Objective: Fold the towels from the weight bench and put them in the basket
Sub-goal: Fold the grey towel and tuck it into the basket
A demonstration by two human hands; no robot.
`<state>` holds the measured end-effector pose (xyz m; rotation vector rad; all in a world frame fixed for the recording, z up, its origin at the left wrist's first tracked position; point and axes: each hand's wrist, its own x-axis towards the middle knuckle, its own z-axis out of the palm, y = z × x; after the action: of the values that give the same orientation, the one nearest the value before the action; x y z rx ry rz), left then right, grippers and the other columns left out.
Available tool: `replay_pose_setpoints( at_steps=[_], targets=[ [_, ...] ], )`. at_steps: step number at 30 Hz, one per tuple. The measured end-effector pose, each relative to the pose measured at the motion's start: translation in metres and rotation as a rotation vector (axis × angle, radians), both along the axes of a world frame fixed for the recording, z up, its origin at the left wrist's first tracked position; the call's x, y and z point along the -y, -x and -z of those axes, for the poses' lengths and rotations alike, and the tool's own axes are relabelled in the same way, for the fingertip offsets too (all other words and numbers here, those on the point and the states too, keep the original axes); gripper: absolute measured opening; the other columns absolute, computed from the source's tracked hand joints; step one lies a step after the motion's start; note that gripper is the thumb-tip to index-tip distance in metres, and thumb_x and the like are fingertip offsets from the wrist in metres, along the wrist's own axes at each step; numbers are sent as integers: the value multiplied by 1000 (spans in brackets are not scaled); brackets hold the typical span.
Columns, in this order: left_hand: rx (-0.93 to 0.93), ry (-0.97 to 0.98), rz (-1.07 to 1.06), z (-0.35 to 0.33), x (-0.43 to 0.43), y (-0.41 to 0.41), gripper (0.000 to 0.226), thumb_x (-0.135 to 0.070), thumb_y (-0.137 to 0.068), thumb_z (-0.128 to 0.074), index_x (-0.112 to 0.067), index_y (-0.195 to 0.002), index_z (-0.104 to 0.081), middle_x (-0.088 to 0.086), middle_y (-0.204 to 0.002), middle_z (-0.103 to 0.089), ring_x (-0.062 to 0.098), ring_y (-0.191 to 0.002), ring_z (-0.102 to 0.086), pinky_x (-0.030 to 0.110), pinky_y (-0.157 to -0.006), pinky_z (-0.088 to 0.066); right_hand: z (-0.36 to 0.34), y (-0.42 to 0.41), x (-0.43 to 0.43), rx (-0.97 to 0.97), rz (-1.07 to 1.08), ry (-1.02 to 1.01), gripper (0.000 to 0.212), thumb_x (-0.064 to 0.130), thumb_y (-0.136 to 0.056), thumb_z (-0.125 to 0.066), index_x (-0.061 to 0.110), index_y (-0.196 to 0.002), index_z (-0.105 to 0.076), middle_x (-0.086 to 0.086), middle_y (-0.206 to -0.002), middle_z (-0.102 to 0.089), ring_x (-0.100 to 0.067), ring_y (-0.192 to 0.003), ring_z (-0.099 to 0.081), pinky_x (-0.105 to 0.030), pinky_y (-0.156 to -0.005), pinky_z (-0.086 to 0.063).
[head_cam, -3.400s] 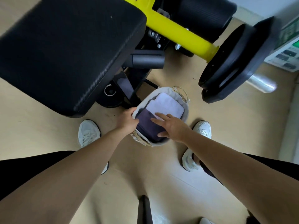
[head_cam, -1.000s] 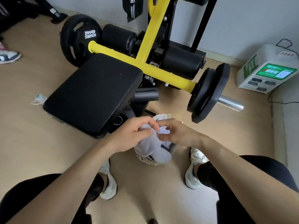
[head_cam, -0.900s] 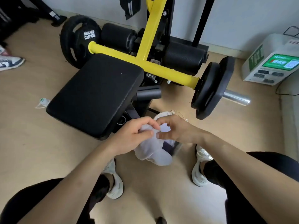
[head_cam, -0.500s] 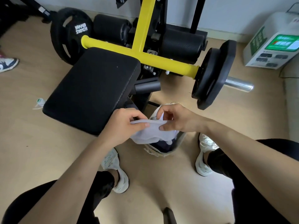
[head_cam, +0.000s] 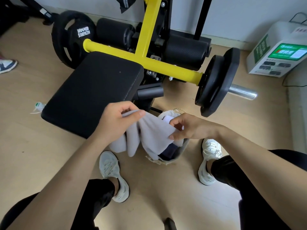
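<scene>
Since half a second ago the hands have drawn apart and the pale grey towel [head_cam: 154, 135] has opened from a narrow band into a wider, sagging sheet. The left hand [head_cam: 116, 123] pinches its upper edge between thumb and forefinger, the other fingers curled under. The right hand [head_cam: 187, 127] nips the opposite edge lower down, fingertips closed on the cloth. The towel hangs in loose folds between the two grips, in the air above the basket [head_cam: 181, 150], covering its near-left side.

In the basket, a white towel [head_cam: 167, 119] shows at the far side and a dark navy towel [head_cam: 169, 151] at the near side. The basket stands on the wooden floor between the person's white sneakers [head_cam: 114, 173], just in front of the weight bench's black pad [head_cam: 94, 93]. Behind the pad runs the yellow frame [head_cam: 149, 60], with a black weight plate [head_cam: 216, 83] on its right end and another, marked HAMMER STRENGTH [head_cam: 71, 39], at the left. A white-and-green machine with a screen [head_cam: 279, 53] stands by the wall.
</scene>
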<state>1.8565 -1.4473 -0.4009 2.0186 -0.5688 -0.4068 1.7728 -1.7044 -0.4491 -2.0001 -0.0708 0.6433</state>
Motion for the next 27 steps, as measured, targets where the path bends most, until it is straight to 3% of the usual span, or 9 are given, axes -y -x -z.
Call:
replay_pose_setpoints(
  at_steps=[3, 6, 8, 11, 17, 20, 22, 23, 27],
  targets=[
    [87, 85, -246, -5, -4, -4, 21, -21, -96, -69, -10, -79, -67, 4, -76, -66, 8, -71, -58, 22, -64, -46, 4, -1, 6, -15, 1, 92, 3, 21, -87, -74, 18, -88, -74, 14, -70, -56, -3, -65, -48, -20, -65, -40],
    [123, 170, -460, -7, -7, -9, 20, -27, -98, -65, -20, -80, -65, -14, -74, -64, -1, -74, -57, 17, -70, -47, 6, -2, 14, 4, 30, 190, 13, 28, -85, -75, 18, -79, -70, 12, -67, -53, -3, -63, -46, -22, -64, -38],
    [135, 223, -566, -7, -7, -11, 19, -29, -100, -62, -27, -81, -63, -16, -77, -62, -4, -77, -56, 15, -72, -47, 5, -3, 21, 18, 44, 247, 28, 28, -83, -75, 8, -73, -60, 6, -66, -47, -8, -63, -41, -29, -63, -34],
    [138, 267, -629, -7, -5, -11, 18, -30, -100, -61, -30, -82, -63, -17, -80, -61, -7, -77, -56, 12, -72, -46, 1, -5, 33, 12, 112, 302, 26, 27, -80, -76, 7, -73, -61, 1, -67, -51, -13, -64, -43, -32, -61, -34],
    [55, 222, -574, -2, 0, -10, 9, -26, -96, -68, -19, -93, -72, -15, -82, -67, -4, -78, -60, 18, -73, -51, -1, -10, 40, 260, 302, 410, 38, 22, -81, -74, 13, -55, -47, 1, -55, -39, -13, -55, -29, -28, -52, -28],
    [-21, 201, -453, 1, 8, -5, 8, -22, -90, -75, -17, -95, -75, -3, -80, -71, 1, -76, -63, 16, -71, -49, 0, -11, 29, 432, 413, 337, 9, 14, -81, -72, 12, -73, -68, 2, -66, -63, -11, -66, -48, -24, -62, -41],
    [-37, 180, -361, 3, 15, -1, 5, -21, -88, -79, -18, -91, -77, 17, -76, -67, 11, -72, -61, 17, -66, -46, -4, -11, 20, 468, 416, 245, 15, 4, -81, -70, 19, -84, -72, 11, -79, -69, -6, -79, -58, -19, -72, -48],
    [-38, 161, -311, 5, 20, 1, 4, -20, -87, -80, -18, -90, -78, 24, -75, -64, 15, -70, -58, 20, -65, -46, -6, -11, 16, 472, 392, 197, 18, 1, -81, -69, 18, -87, -72, 9, -82, -71, -10, -81, -63, -24, -75, -52],
    [-81, 97, -97, 15, 34, 6, 20, -27, -81, -85, -23, -99, -79, -1, -56, -47, 8, -56, -46, 23, -60, -40, -18, -13, 1, 508, 296, 62, 18, -8, -78, -70, 8, -87, -72, 0, -84, -72, -16, -81, -66, -34, -73, -55]
  ],
)
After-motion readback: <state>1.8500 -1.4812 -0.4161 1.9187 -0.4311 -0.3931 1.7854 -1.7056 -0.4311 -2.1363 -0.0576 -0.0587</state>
